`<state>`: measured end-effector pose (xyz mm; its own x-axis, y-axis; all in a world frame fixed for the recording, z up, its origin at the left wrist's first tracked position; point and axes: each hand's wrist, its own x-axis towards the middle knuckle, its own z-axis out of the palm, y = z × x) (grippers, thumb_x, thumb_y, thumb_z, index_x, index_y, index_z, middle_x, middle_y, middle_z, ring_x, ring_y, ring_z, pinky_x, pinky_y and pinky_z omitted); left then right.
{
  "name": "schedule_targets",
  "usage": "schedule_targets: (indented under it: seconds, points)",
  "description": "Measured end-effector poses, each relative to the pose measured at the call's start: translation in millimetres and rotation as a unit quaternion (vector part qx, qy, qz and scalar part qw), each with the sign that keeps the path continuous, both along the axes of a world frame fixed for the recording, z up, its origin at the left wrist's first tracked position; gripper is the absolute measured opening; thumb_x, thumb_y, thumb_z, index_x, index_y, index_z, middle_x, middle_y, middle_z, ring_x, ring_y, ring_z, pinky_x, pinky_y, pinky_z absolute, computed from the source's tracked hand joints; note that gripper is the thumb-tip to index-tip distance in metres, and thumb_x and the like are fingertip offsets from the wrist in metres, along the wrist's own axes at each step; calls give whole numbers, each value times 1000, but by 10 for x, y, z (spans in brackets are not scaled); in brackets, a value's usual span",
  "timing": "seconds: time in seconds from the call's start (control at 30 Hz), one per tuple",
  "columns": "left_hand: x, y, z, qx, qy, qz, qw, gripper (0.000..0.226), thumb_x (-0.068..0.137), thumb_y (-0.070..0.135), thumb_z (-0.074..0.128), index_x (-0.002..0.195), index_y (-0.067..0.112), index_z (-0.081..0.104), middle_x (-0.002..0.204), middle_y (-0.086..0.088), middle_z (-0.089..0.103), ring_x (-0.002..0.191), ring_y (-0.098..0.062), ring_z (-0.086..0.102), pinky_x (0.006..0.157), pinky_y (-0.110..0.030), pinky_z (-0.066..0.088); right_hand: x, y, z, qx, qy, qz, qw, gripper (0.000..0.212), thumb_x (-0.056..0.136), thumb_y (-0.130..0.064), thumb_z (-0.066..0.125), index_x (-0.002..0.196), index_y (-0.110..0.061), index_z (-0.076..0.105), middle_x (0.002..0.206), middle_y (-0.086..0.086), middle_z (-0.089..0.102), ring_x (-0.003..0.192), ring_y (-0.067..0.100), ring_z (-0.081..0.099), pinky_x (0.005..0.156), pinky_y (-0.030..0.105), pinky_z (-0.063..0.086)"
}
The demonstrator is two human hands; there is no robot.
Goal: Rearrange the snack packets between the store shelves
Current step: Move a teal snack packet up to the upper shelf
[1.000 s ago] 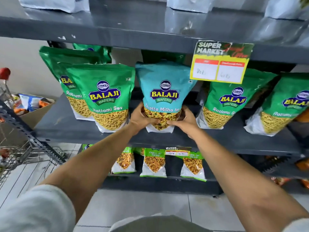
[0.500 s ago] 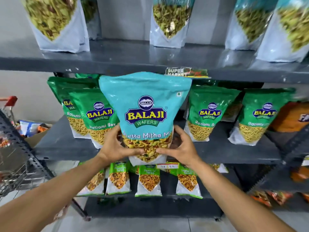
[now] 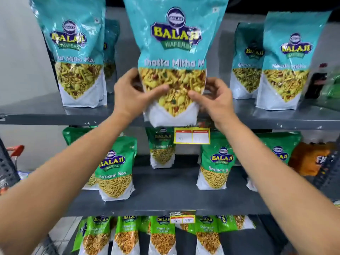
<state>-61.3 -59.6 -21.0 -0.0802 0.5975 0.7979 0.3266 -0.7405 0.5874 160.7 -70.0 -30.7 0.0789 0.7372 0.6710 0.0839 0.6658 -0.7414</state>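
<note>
I hold a teal Khatta Mitha Mix packet [image 3: 173,52] upright in front of the upper shelf [image 3: 46,115], its white bottom level with the shelf's front edge. My left hand [image 3: 132,94] grips its lower left side and my right hand [image 3: 211,98] grips its lower right side, thumbs on the front. Other teal packets of the same kind stand on that shelf at the left [image 3: 77,57] and at the right [image 3: 290,61]. Green Ratlami Sev packets [image 3: 116,168] stand on the middle shelf [image 3: 165,192] below my arms.
A yellow price tag [image 3: 191,136] hangs from the upper shelf's edge under the held packet. Small green packets [image 3: 161,234] line the bottom shelf. An orange packet [image 3: 311,159] lies at the middle shelf's right end. A cart with a red handle [image 3: 14,151] stands at the left.
Both hands lifted the teal packet off the middle shelf and raised it to the upper shelf among the other teal packets. My view tilted upward with it.
</note>
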Motion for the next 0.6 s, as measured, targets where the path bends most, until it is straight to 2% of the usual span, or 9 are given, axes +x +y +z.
schedule_targets:
  seconds: [0.1,0.2,0.27,0.33,0.43,0.5,0.53,0.6]
  points:
    - [237,384,321,-50,-33,-21,998,74,45,59,87,97,10,69,94,0,75,89,-17,72,78,-41,61,160,315,302,1,0,-33,999,37,72,-19,80,100,-19,56,101,-4,65,104,22,65,87,48,56]
    - [471,735,445,-93,-48,-19,994,62,50,45,91,97,13,67,90,8,72,83,-9,68,72,-22,58,308,646,429,-17,-10,-54,998,44,70,-26,82,102,-19,54,102,-3,64,107,23,63,91,51,54]
    - [568,913,386,-118,-47,-18,992,60,54,38,91,103,14,65,94,6,69,87,-9,65,77,-21,56,389,843,364,-35,-25,-59,997,46,68,-27,83,103,-17,55,104,0,64,109,25,62,92,53,53]
    - [632,1043,251,-141,-26,-32,989,60,61,32,88,110,10,62,101,3,66,93,-11,63,82,-23,53,443,1013,220,-56,-42,-64,996,46,75,-19,78,112,-9,53,103,0,62,105,23,62,93,51,53]
    - [672,1185,109,-150,-16,-54,987,55,71,23,83,117,8,56,103,4,62,90,-6,58,73,-9,48,481,1174,90,-65,-55,-71,994,43,80,-17,73,115,-6,51,96,-8,61,90,7,60,92,42,53]
    - [668,1232,119,-161,-8,-61,985,58,73,24,81,122,8,53,107,3,61,93,-6,56,79,-13,48,495,1236,93,-67,-70,-72,993,44,82,-18,72,117,-5,50,96,-8,61,88,3,58,89,34,52]
    - [654,1251,122,-166,-2,-67,984,60,73,26,81,123,9,52,111,2,62,98,-9,57,84,-18,49,501,1247,94,-68,-71,-72,993,45,81,-20,72,118,-6,50,98,-6,62,91,6,59,90,34,52]
    - [629,1274,116,-165,8,-68,984,63,72,30,82,123,10,51,114,-1,64,101,-12,59,83,-18,50,512,1267,74,-63,-82,-78,992,44,81,-22,73,116,-10,50,104,0,63,97,13,60,93,37,52]
